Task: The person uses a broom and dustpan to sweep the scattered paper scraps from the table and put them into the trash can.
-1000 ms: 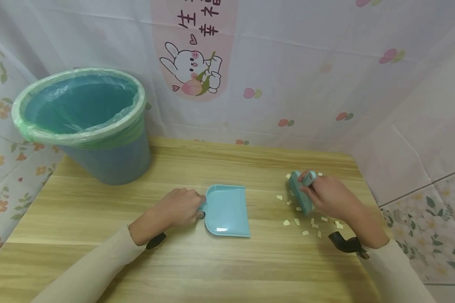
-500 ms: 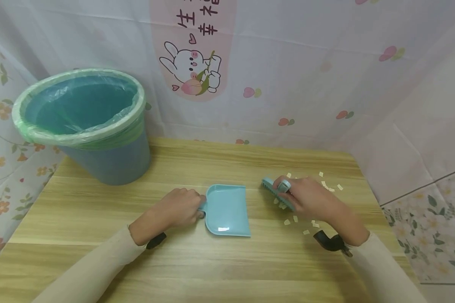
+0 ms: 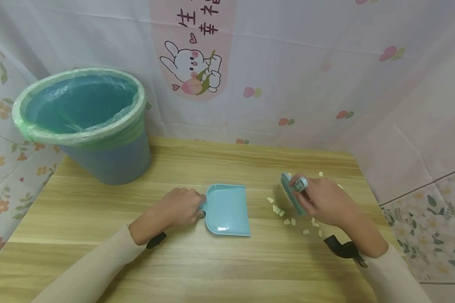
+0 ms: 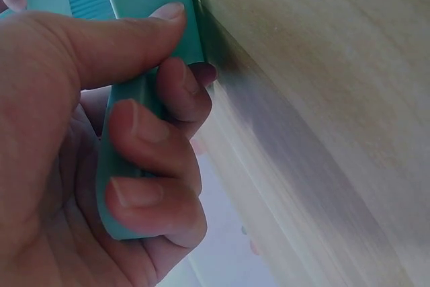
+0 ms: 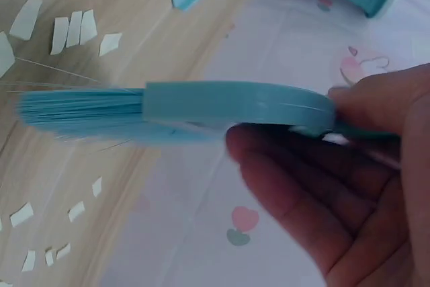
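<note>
A light blue dustpan (image 3: pixel 227 210) lies flat on the wooden table, its wide edge facing right. My left hand (image 3: pixel 182 207) grips its short handle; the left wrist view shows the fingers curled round that handle (image 4: pixel 113 186) and the thumb on top. Farther right, my right hand (image 3: pixel 327 200) holds a small blue brush (image 3: pixel 293 194) by its handle. The brush's bristles (image 5: pixel 80 109) point at the table in the right wrist view; whether they touch it I cannot tell. Several pale paper scraps (image 3: pixel 275 208) lie around the brush, some between it and the dustpan.
A blue bin (image 3: pixel 117 162) with a green-tinted plastic liner stands at the table's back left. Behind the table (image 3: pixel 212 269) hangs a white patterned curtain (image 3: pixel 303 75). More loose scraps (image 3: pixel 306 232) lie below the brush.
The brush swept left toward the dustpan, then came partway back right. A few scraps now lie nearer the dustpan's edge. My left hand and the dustpan stay in place.
</note>
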### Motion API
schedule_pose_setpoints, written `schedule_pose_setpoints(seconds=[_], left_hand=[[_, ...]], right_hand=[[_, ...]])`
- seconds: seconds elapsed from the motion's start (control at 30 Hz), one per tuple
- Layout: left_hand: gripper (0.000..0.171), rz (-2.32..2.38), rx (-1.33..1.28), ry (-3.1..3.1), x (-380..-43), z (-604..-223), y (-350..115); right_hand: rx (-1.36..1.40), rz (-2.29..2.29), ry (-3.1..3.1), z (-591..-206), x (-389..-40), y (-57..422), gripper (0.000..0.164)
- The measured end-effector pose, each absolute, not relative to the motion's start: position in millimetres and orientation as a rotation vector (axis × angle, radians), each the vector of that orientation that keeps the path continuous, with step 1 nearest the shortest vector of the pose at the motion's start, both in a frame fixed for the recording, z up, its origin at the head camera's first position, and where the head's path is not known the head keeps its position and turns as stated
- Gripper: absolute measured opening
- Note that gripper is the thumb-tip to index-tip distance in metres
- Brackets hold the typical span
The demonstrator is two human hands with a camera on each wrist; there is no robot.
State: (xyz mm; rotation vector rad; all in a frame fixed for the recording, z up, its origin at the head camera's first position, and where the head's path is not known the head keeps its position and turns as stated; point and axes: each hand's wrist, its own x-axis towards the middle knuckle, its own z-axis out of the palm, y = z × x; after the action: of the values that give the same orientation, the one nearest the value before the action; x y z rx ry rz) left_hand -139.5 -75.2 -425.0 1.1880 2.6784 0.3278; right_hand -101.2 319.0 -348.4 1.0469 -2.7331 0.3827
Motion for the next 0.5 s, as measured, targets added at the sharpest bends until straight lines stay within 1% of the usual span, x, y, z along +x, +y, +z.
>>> schedule_pose_setpoints(seconds=[0.07, 0.2, 0.33, 0.5], left_hand=[[0.021, 0.33, 1.192, 2.678, -139, -425, -75], [0.02, 0.324, 1.204, 2.683, -139, -425, -75], [0.019, 0.314, 1.205, 2.689, -140, -424, -75], [0.019, 0.322, 1.203, 2.688, -140, -424, -76]], right_hand=[[1.021, 0.405, -2.757, -347, -98, 321, 0.007], [1.013, 0.407, -2.801, -349, -91, 321, 0.017], [1.014, 0.387, -2.8, -355, -89, 320, 0.024], [1.084, 0.471, -2.729, -367, -97, 315, 0.02]])
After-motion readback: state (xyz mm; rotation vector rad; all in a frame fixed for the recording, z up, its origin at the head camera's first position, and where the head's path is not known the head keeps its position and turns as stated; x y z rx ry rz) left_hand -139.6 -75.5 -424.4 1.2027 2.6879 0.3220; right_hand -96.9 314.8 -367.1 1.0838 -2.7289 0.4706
